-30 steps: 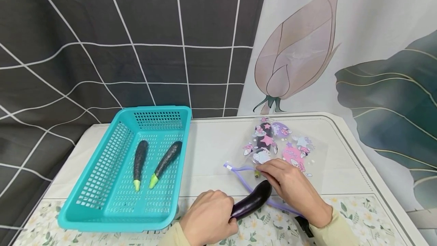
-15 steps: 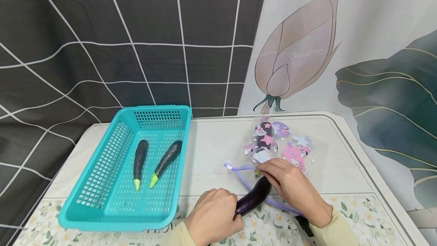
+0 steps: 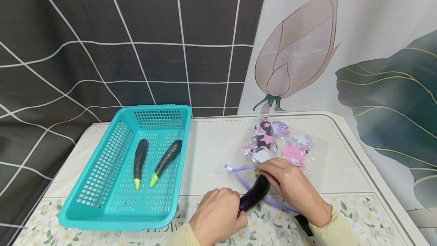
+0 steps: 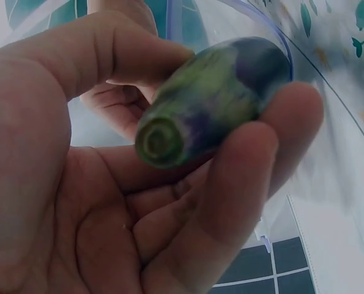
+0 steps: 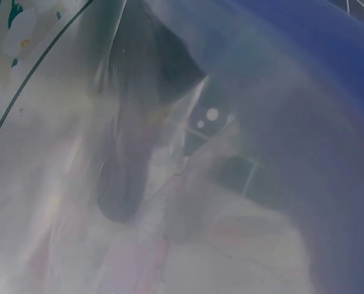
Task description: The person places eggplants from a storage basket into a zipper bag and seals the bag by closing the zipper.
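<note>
My left hand [image 3: 218,215] grips a glossy dark purple eggplant [image 3: 255,194] at its stem end. The left wrist view shows the green stem end [image 4: 188,116] held between thumb and fingers. The eggplant's far end lies at the mouth of a clear printed zip bag [image 3: 315,158], near its purple zip strip [image 3: 241,178]. My right hand [image 3: 293,187] pinches the bag's mouth edge. Through the film a dark long vegetable [image 3: 263,130] shows inside, partly covered by prints. The right wrist view is hazy with plastic film [image 5: 188,245] and a dark elongated shape [image 5: 123,184].
A turquoise basket [image 3: 117,223] stands left of my hands. In it lie two slim dark vegetables, the left one [image 3: 140,158] and the right one [image 3: 167,160], with light green ends. A black strap-like item [image 3: 304,225] shows beside the right wrist. Behind the table hang patterned curtains [image 3: 211,18].
My left hand has moved slightly right and up with the eggplant, bringing its far end closer to the right fingers at the bag's mouth. The right hand has barely moved.
</note>
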Motion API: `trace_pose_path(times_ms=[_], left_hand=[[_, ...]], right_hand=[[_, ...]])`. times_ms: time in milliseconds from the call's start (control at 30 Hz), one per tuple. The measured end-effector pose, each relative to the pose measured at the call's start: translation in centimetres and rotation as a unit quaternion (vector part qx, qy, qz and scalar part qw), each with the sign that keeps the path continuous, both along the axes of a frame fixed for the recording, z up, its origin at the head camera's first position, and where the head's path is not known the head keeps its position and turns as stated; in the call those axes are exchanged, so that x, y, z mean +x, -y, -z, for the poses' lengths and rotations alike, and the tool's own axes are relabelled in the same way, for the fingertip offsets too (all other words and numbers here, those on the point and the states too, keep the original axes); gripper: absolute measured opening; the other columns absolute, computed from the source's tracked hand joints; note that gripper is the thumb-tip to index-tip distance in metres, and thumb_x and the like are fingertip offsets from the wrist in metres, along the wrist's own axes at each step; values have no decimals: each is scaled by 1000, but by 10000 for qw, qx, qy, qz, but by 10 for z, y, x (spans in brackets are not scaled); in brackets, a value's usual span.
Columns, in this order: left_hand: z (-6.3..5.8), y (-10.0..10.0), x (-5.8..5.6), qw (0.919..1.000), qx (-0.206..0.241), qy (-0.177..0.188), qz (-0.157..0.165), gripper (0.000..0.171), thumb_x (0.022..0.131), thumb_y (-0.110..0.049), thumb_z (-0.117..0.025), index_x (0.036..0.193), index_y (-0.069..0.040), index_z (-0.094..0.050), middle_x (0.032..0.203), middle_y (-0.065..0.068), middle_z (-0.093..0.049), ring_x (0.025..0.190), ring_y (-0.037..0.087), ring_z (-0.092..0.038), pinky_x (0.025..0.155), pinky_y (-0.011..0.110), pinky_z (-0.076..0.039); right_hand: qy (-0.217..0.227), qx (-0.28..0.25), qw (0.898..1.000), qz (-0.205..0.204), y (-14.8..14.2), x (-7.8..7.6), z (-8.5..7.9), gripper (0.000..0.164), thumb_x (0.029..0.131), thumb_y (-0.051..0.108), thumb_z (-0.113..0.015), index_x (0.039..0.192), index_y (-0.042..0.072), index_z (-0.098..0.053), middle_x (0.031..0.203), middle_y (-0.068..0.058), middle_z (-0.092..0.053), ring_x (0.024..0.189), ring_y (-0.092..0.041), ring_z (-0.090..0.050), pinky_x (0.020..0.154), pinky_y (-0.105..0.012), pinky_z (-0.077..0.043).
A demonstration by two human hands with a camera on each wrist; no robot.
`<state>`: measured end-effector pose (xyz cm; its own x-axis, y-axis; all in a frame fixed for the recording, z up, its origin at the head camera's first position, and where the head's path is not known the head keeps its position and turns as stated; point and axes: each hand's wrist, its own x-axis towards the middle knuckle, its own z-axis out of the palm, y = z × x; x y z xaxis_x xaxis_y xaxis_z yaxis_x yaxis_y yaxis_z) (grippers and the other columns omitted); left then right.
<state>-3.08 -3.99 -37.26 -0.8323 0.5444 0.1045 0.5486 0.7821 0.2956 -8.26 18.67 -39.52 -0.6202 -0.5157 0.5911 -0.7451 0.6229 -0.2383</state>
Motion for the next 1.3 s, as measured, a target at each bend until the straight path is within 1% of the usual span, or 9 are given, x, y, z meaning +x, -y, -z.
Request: trace_pose_path(times_ms=[200,433,533,633,800,900,1100,1300], left_hand=[[1,-3,1,9999,66,-32,-142,30,75,-25,-74,59,-17,-51,55,-9,-45,44,6,-36,39,22,-30],[1,-7,2,9996,129,-51,-265,31,77,-24,-74,59,-17,-49,55,-8,-43,43,4,-35,39,21,-29],[1,-8,2,9995,155,-34,-279,31,78,-24,-74,60,-16,-51,55,-8,-44,43,4,-35,39,21,-30],[1,-9,1,9994,184,6,-295,29,79,-24,-74,61,-15,-53,55,-8,-45,43,4,-35,39,20,-30],[2,-11,2,9991,255,10,-348,25,79,-22,-75,64,-13,-56,57,-8,-46,44,4,-37,40,20,-32],[3,-12,2,9985,330,29,-442,24,79,-23,-77,67,-13,-59,59,-7,-47,46,4,-39,42,20,-33],[3,-15,2,9963,518,104,-684,24,80,-24,-78,70,-12,-61,61,-7,-50,47,5,-44,44,21,-37],[2,-16,3,9947,645,102,-788,20,80,-21,-77,72,-10,-63,63,-6,-52,48,6,-48,45,22,-40]], right_hand=[[-24,4,10000,15,1,0,0,33,76,-3,-80,106,12,-75,99,5,-71,88,-11,-66,76,-29,-54],[-31,-47,10000,-73,0,0,0,18,91,5,-71,107,11,-75,100,5,-71,88,-12,-66,76,-29,-54],[-39,-56,9999,-96,0,0,1,15,94,8,-69,107,11,-75,100,5,-71,88,-12,-66,76,-30,-54],[-32,-58,9999,-91,0,-1,1,17,91,6,-71,106,11,-75,99,5,-71,88,-12,-66,76,-30,-54],[-27,-54,10000,-67,0,0,0,28,81,-2,-76,106,12,-75,99,5,-71,88,-13,-66,76,-30,-54],[-4,-38,10000,-56,0,-1,0,31,79,-4,-77,106,12,-75,99,5,-71,88,-13,-66,76,-30,-55],[48,17,10000,28,0,0,-1,32,77,-4,-79,105,12,-75,98,6,-70,87,-11,-66,75,-29,-54],[76,48,9999,64,0,0,-1,31,77,-2,-79,105,12,-75,98,6,-70,87,-10,-66,76,-29,-54]])
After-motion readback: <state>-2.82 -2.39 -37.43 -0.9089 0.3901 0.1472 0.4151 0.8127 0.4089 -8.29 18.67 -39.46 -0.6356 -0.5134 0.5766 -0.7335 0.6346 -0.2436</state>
